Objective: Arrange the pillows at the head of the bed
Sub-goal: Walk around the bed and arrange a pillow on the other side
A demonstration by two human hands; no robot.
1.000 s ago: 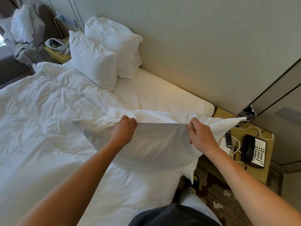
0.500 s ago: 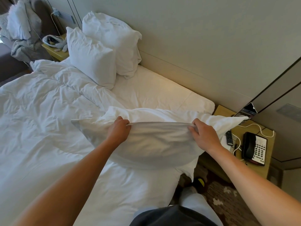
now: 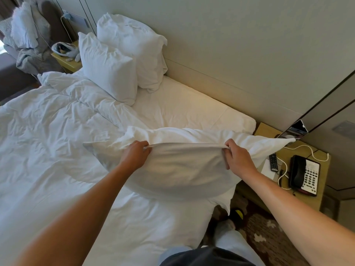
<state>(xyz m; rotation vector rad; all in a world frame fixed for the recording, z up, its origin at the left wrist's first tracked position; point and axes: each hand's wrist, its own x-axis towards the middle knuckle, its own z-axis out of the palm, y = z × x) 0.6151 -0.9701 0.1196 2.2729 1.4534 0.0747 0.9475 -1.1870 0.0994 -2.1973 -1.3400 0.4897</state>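
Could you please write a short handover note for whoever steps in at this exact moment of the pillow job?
Left hand and right hand: both pinch the top edge of the held pillow, which sits over the near side of the bed, by the nightstand.
Done: two pillows already stand at the far end of the headboard, the front pillow leaning on the back pillow.
Left: set the held pillow on the bare sheet at the near end of the headboard, probably upright like the others.
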